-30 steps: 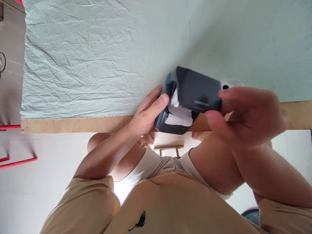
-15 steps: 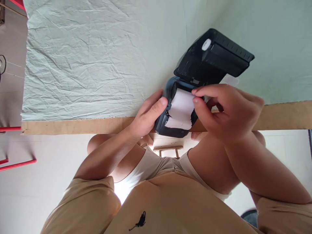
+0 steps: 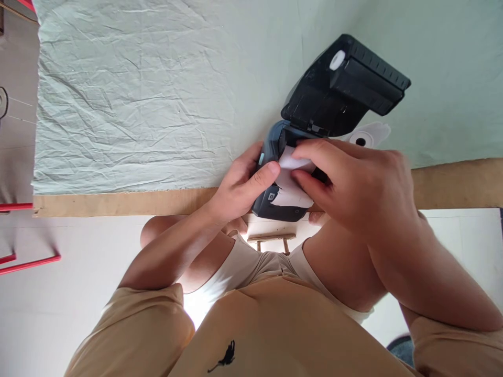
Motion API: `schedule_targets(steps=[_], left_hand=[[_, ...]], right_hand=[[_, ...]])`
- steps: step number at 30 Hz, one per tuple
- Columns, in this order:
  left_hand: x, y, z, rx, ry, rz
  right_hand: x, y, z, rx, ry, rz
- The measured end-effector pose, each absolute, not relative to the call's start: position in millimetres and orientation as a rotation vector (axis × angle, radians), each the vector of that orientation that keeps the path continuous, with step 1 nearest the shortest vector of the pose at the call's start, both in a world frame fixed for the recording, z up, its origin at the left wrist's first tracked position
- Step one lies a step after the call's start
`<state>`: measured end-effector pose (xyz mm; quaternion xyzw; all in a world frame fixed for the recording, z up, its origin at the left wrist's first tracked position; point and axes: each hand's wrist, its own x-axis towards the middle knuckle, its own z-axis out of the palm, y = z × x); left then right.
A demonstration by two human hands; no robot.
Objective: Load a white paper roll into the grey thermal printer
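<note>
A dark portable label printer [image 3: 283, 212] rests at the table's near edge, its black lid [image 3: 318, 99] swung up and away from me. Inside its bay sits a white paper roll [image 3: 290, 178] with a torn end hanging toward me. My left hand [image 3: 243, 183] grips the printer's left side, thumb over the rim. The fingers of my right hand [image 3: 353, 183] pinch the roll from the right, covering part of it and of the bay. Behind that hand lies a whitish flat piece with a dark round centre [image 3: 361, 140], partly hidden.
A pale green wrinkled cloth [image 3: 137, 104] covers the table, whose brown edge strip [image 3: 118, 201] faces me. Red bars [image 3: 35, 264] stand at the lower left on the floor. Beneath the table shows a small wooden stool [image 3: 271, 238].
My right hand has moved left, over the bay, and its fingers now close around the paper roll. The roll's torn end has shifted, and the whitish piece behind shows more.
</note>
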<state>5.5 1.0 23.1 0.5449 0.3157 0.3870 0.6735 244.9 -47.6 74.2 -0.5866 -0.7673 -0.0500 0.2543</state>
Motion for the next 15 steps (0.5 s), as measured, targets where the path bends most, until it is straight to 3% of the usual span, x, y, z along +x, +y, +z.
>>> schedule_targets(steps=[9, 15], left_hand=[[4, 4, 18, 1.259, 0.672, 0.900], [6, 0, 24, 1.209, 0.685, 0.907]], right_hand=[[256, -43, 74, -1.277, -2.004, 0.159], [299, -40, 70, -1.115, -1.372, 0.612]])
